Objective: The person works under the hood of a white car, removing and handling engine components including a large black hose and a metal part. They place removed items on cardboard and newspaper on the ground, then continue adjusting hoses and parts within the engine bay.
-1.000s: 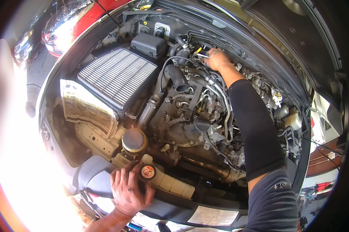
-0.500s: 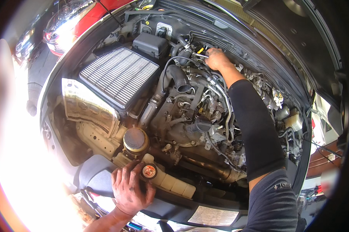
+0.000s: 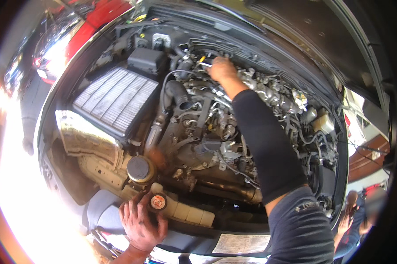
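My left hand (image 3: 141, 222) rests palm down at the front edge of an engine bay, its fingers laid apart against the pale plastic reservoir (image 3: 185, 210). Beside its fingertips is the reservoir's black cap (image 3: 158, 202) with an orange-and-white label. My right arm, in a black sleeve, stretches across the engine (image 3: 203, 147). At the back of it my right hand (image 3: 222, 70) is closed around a thin silver metal tool (image 3: 205, 64), of which only a short end shows. A yellow-handled dipstick or loop (image 3: 202, 59) sits just beyond that end. The fingertips of this hand are hidden.
A pleated air filter (image 3: 118, 99) lies at the left, below a black box (image 3: 146, 60). Newspaper (image 3: 81, 136) covers part of the left side. A round-capped container (image 3: 140, 169) stands near the front. The raised hood (image 3: 330, 39) hangs at upper right; another person (image 3: 357, 220) is at far right.
The view has swung, so the engine bay sits further left in the picture. Both hands keep their places on the engine and reservoir. Another person has come into view at far right.
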`<action>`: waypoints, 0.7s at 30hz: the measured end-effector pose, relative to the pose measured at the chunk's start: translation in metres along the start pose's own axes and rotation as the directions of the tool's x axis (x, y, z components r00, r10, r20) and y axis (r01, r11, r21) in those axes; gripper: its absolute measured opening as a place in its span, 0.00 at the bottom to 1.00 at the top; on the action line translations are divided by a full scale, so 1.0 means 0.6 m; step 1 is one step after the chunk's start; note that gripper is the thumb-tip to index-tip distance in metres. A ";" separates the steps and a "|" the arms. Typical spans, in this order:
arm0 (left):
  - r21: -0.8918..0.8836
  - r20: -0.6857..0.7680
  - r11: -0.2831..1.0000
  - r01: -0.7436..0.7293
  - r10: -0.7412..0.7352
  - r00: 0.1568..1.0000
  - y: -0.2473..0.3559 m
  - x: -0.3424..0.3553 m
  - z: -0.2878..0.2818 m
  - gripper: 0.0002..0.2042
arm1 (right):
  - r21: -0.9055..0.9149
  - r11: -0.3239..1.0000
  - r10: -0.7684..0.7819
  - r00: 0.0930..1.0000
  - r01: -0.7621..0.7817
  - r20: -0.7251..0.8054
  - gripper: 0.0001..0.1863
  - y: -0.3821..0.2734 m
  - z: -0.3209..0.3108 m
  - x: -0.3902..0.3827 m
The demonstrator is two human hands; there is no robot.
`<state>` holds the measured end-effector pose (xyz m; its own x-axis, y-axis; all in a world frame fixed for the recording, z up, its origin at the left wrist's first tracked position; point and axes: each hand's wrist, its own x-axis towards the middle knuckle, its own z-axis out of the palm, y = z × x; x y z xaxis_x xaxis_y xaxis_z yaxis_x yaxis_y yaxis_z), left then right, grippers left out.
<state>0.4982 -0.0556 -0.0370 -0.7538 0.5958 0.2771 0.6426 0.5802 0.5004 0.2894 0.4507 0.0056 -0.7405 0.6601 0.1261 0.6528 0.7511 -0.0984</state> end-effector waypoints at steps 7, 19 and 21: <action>0.046 0.000 0.999 -0.001 0.001 1.000 0.001 -0.005 0.006 0.29 | 0.146 0.988 0.027 0.995 -0.041 0.099 0.21 -0.013 -0.017 -0.017; 0.071 -0.059 0.996 -0.057 0.061 0.996 -0.002 -0.005 0.014 0.26 | 0.120 0.992 -0.055 0.997 0.049 0.045 0.16 -0.004 -0.009 -0.007; 0.074 -0.062 0.996 -0.058 0.062 0.996 -0.002 -0.006 0.014 0.26 | 0.162 0.987 -0.006 1.000 0.006 0.003 0.16 -0.004 -0.009 -0.012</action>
<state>0.5011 -0.0536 -0.0456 -0.7194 0.5952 0.3582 0.6934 0.5842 0.4219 0.2937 0.4440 0.0102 -0.7450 0.6554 0.1243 0.6140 0.7466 -0.2561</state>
